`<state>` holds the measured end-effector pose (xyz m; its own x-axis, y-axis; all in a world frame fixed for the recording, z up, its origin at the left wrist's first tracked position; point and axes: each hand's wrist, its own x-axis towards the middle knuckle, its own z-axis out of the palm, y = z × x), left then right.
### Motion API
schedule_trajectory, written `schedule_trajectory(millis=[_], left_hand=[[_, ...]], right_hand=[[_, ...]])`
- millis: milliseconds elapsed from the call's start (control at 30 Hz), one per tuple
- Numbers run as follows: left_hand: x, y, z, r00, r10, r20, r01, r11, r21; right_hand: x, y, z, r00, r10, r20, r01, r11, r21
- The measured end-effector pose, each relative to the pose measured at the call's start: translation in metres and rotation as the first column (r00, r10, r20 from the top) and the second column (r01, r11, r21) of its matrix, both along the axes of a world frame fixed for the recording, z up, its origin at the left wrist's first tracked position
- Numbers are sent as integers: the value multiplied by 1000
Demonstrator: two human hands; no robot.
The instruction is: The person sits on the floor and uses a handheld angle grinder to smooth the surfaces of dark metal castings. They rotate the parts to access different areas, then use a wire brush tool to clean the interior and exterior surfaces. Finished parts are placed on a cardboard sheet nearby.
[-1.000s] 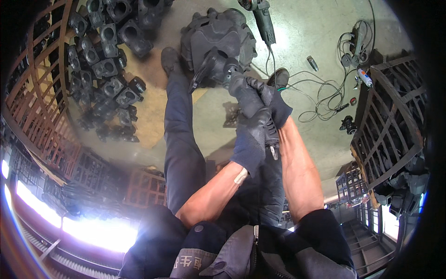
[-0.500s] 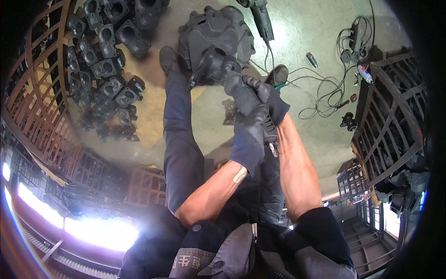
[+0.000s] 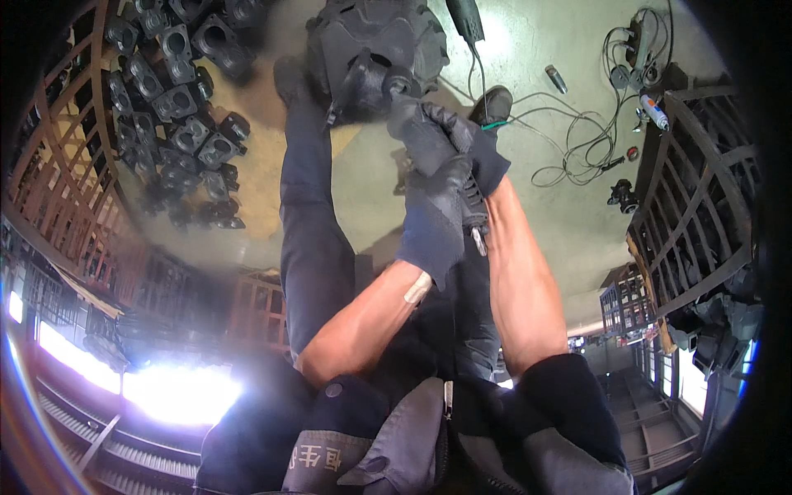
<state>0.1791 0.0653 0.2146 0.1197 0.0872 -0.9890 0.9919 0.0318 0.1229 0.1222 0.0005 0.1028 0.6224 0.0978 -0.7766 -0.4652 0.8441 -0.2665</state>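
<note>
Both my gloved hands are closed around a dark handheld power grinder (image 3: 473, 213), its slotted rear end and a short pale cord end showing below the gloves. My left hand (image 3: 437, 188) wraps the body nearer me. My right hand (image 3: 452, 132) grips farther forward. The front of the tool points at a dark cast metal part (image 3: 360, 89), by a round opening on its right side; glove and shadow hide whether the tip touches it. That casting rests against a large, round, black lobed block (image 3: 375, 37) between my feet.
Several flanged dark castings (image 3: 175, 103) lie heaped at left beside a rusty slatted rack (image 3: 103, 124). Another power tool (image 3: 466, 21) lies ahead, with cables (image 3: 577, 153) looped on the floor to the right. A spray can (image 3: 654, 112) sits by a metal crate (image 3: 701, 173). A small cylinder (image 3: 556, 79) lies nearby.
The whole scene sits slightly higher and mostly a little to the left in the picture, as my head view has shifted. Both hands keep their grip on the grinder beside the casting.
</note>
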Motion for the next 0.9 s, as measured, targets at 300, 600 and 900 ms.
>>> schedule_trajectory(millis=[300,600,900], left_hand=[[-2,4,-7,994,-110,2,110,994,-7],[-4,6,-6,965,-231,124,236,971,-29],[8,9,-4,977,-207,53,207,978,14]], right_hand=[[-3,1,-6,996,2,-89,-4,1000,-28],[-25,16,-43,972,-235,-7,233,959,161],[-2,9,-30,921,-147,-361,237,947,218]])
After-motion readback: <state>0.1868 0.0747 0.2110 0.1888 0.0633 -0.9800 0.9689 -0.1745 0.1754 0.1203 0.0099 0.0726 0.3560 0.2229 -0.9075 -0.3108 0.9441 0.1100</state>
